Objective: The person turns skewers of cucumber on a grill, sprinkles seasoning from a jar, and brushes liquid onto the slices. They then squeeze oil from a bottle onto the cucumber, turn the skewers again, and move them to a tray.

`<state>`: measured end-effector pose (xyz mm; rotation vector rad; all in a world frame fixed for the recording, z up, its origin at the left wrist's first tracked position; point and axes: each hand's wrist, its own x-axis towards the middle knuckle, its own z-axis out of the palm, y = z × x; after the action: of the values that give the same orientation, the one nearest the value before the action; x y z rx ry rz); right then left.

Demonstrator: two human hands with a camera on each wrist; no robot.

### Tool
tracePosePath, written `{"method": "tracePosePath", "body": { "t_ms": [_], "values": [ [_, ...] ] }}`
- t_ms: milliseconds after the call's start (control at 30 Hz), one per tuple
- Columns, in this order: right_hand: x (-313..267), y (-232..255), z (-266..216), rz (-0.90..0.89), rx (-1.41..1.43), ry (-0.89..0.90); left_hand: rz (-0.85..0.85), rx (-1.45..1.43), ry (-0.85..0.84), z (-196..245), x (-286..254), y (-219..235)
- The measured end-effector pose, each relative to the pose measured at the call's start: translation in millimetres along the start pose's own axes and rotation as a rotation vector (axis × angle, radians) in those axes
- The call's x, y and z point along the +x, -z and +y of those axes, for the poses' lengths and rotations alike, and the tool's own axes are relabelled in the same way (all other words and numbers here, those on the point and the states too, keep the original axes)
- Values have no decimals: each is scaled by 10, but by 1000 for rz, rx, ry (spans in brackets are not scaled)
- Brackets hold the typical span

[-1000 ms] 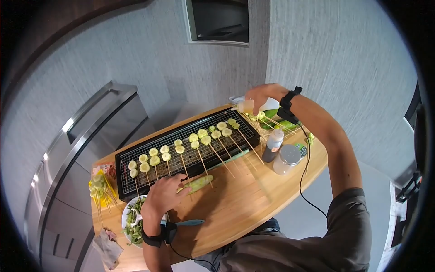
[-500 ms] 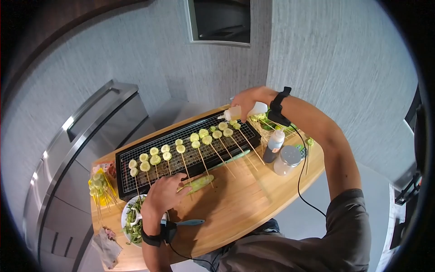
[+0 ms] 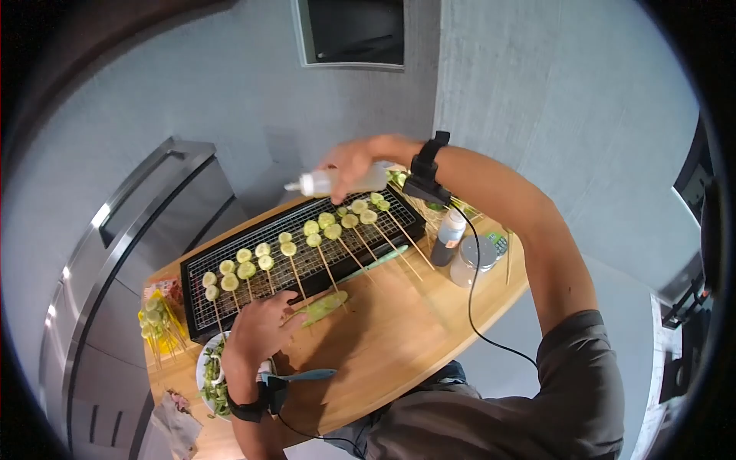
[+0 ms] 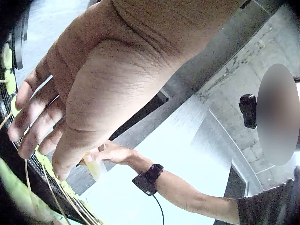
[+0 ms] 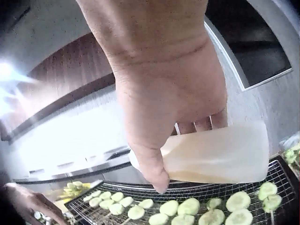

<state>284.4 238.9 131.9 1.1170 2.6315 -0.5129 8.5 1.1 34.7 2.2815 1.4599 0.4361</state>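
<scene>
My right hand (image 3: 353,162) grips a translucent squeeze bottle (image 5: 215,154) of pale yellow liquid. The bottle lies on its side in the air above the black grill (image 3: 186,303), its nozzle pointing left. On the wire rack, skewered cucumber slices (image 3: 310,228) form a row, their sticks hanging over the front edge. My left hand (image 3: 261,326) hovers at the grill's front left, fingers loosely bent and holding nothing. Beside its fingertips a long pale green vegetable (image 3: 326,307) lies on the table.
A bowl of greens (image 3: 211,383) and a blue-handled brush (image 3: 310,375) are near my left wrist. At the right stand a dark sauce bottle (image 3: 448,238) and a clear jar (image 3: 466,268). More skewers (image 3: 157,318) lie far left. A cable (image 3: 479,307) trails from my right wrist.
My right hand has carried the squeeze bottle left from the grill's right end to above the middle. My left hand keeps its place by the grill. The head view has shifted slightly.
</scene>
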Motion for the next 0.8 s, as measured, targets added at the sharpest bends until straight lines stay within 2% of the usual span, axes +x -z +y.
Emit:
{"method": "tracePosePath", "body": {
  "t_ms": [67,133,200,333,433,567,633,800],
  "values": [
    [-201,109,-29,48,80,27,31,7,-14,-44,-9,-11],
    [-540,213,-46,257,206,74,64,-3,-6,-17,-29,21],
    [-915,256,4,379,378,59,88,7,-22,-71,-23,4],
    [-1651,101,393,560,544,45,98,-15,-18,-58,-19,31],
    [-2117,-207,689,587,535,-41,93,-16,-14,-74,13,28],
    [-2492,-732,933,637,796,-106,65,-43,25,-41,35,46],
    [-2580,-935,1024,624,900,-93,63,-62,54,-54,39,55],
    [-2605,-1306,1183,562,955,-153,41,-67,97,-11,32,130]
  ]
}}
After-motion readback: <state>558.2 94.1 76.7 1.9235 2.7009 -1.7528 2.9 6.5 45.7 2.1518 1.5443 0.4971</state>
